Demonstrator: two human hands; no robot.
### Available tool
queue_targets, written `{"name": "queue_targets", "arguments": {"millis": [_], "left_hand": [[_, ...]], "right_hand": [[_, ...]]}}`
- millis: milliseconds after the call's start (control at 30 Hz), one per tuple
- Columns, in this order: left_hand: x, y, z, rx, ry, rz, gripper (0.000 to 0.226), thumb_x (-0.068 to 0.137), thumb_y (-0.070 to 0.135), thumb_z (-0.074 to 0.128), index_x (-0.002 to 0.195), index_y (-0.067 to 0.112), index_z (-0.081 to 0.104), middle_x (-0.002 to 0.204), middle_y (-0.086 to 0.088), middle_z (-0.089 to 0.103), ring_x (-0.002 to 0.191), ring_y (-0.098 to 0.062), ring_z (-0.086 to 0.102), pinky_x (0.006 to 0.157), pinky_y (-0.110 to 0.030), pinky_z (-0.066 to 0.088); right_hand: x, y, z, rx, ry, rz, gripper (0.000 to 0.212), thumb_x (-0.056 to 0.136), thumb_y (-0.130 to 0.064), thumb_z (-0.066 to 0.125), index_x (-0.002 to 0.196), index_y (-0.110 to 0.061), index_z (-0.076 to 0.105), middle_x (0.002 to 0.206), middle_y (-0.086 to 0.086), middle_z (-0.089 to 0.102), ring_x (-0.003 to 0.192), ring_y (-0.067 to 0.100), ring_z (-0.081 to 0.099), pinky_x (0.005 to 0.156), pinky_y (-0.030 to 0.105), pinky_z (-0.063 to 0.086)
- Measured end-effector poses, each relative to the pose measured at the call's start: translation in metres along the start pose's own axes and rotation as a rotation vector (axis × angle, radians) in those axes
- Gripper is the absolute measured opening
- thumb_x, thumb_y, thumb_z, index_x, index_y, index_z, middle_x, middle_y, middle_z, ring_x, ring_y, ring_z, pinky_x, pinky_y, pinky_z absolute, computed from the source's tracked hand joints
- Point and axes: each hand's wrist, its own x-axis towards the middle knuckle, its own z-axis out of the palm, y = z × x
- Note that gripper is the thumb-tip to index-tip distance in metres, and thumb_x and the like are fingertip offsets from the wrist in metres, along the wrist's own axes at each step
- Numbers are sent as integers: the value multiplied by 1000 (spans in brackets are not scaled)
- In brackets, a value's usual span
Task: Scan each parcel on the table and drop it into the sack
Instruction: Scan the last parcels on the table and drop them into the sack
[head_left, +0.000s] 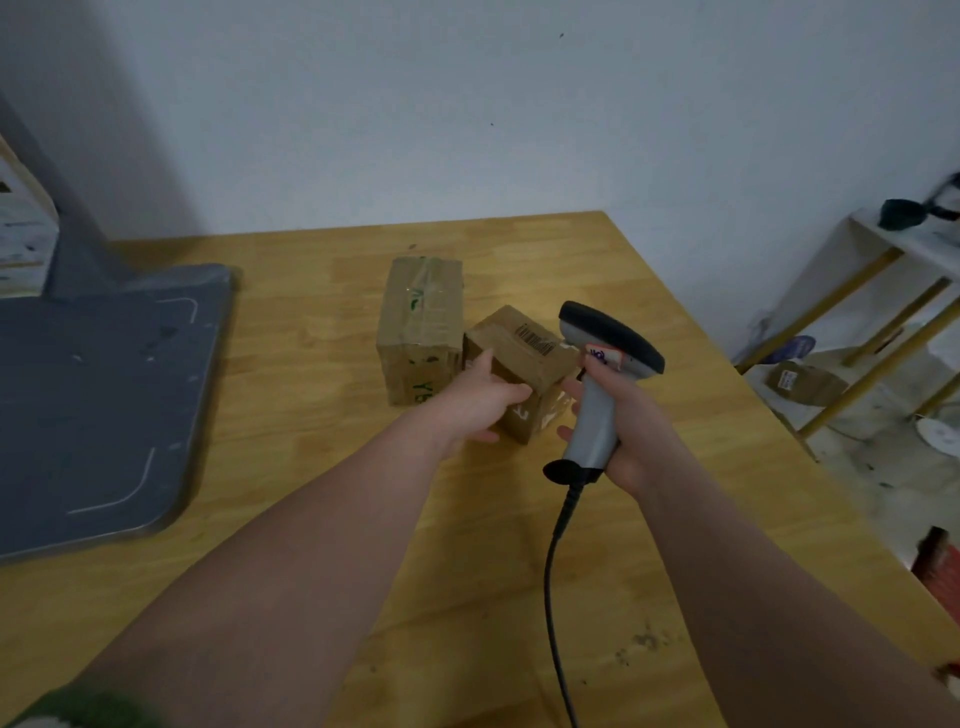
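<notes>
Left hand (478, 405) grips the small barcoded parcel (524, 345), right hand (638, 418) clasps the corded scanner (610, 332), its cable (551, 582) cut off below

Honey-yellow wood-grain worktop (311, 519), brown cardboard small parcel (519, 358) with black barcode, brown larger parcel (421, 322) with green lettering, grey scanner (595, 415) with black head and orange-edged sticker, black cable (551, 571), dark grey plate (104, 389) with white corner lines

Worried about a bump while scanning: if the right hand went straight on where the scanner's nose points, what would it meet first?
Probably the small parcel, whose barcoded top lies just ahead of the scanner in the right hand; depth is unclear.
</notes>
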Motion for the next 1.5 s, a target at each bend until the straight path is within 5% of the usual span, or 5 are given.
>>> {"name": "queue_targets", "arguments": {"millis": [233,533,900,1100,1500], "left_hand": [[17,2,-11,327,190,80,70,95,30,55,154,27,16,154,-6,19,135,-27,34,109,-38,35],[0,-3,-1,58,142,25,66,96,35,55,152,29,21,147,-2,40,123,-24,49,87,-37,52],[-75,-66,-13,-199,205,-120,92,69,43,78,147,30,30,132,1,54,111,-18,58,96,-39,50],[-119,-99,-34,-452,274,-199,70,80,21,73,141,24,39,118,-4,63,101,-19,64,83,-36,54],[-179,-116,-52,-533,372,-115,50,52,21,72,98,31,56,98,8,69,97,-13,62,88,-33,43]], "right_hand": [[7,-5,8,6,91,-42,27,88,-31,69,110,-20,59,97,2,61,87,19,59,97,49,49],[3,-13,5,29,-54,-9,27,96,-28,58,119,-15,59,87,-2,67,76,9,70,45,24,51],[-54,30,12,7,-169,71,52,69,-39,72,115,-15,67,106,11,74,94,24,69,77,34,51],[-80,41,11,-79,-183,79,29,87,-25,69,110,-7,67,75,6,69,54,15,56,53,27,47],[-118,33,41,-348,-349,130,23,89,-25,67,94,-4,61,63,7,59,49,15,49,48,25,41]]}}
